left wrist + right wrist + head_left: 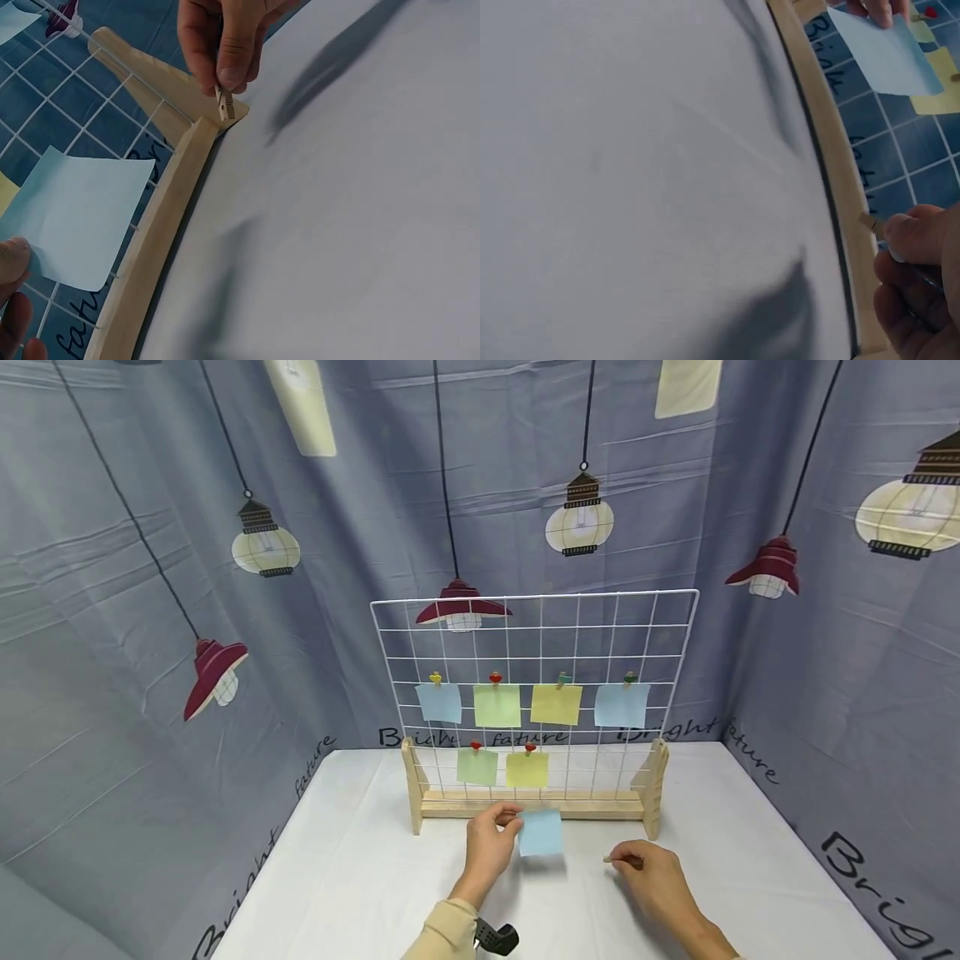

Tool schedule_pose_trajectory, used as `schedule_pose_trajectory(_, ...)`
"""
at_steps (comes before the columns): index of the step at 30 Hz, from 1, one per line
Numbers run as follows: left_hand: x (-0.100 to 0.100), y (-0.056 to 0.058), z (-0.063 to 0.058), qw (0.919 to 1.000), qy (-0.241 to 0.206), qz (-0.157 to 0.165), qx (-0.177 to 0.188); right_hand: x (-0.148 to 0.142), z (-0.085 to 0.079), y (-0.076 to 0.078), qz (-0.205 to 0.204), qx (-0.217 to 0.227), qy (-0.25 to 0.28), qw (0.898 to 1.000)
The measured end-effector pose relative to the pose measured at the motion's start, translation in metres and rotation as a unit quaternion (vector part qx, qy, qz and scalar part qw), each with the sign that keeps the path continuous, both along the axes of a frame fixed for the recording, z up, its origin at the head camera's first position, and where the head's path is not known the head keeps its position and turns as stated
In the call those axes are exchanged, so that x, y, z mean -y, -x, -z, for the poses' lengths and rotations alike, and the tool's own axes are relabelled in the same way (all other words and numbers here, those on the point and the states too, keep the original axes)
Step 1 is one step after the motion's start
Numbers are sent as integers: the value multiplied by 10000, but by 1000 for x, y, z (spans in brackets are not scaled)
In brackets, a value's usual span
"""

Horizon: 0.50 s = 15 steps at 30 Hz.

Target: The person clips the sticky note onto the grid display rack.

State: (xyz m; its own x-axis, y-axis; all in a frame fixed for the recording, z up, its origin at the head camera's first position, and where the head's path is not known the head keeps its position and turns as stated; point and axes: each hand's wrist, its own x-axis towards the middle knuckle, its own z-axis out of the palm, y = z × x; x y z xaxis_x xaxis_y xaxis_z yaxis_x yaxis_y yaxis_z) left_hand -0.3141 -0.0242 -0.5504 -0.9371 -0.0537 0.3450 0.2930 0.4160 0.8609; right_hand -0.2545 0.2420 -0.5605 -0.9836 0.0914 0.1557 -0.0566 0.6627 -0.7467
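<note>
A blue sticky note (pixel 541 833) is pinched at its left edge by my left hand (pixel 491 847), in front of the grid rack's wooden base. In the left wrist view the note (pixel 94 217) hangs before the wire grid. My right hand (pixel 654 881) pinches a small wooden clothespin (pixel 608 859), apart from the note to its right. The clothespin (pixel 226 105) points downward out of the fingers in the left wrist view. In the right wrist view its tip (pixel 870 222) shows past the thumb. The white wire grid (pixel 540 643) stands upright behind both hands.
Blue, green and yellow notes hang on the grid by clothespins, among them a yellow note (pixel 527 770) and a green note (pixel 477 767) in the lower row. A wooden base bar (pixel 600 808) runs along the white table (pixel 345 860). Grey printed curtains (pixel 337 527) enclose it.
</note>
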Motion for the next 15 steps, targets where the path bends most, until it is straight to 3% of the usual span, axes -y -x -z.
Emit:
schedule_pose_trajectory(8,-7,2,-13,9998,-164,126,-23,-5,-24,20,-143,-569,-479,9971)
schedule_pose_trajectory(15,-22,10,-21,9994,-258,243,61,-8,-50,30,-340,-705,-805,9937)
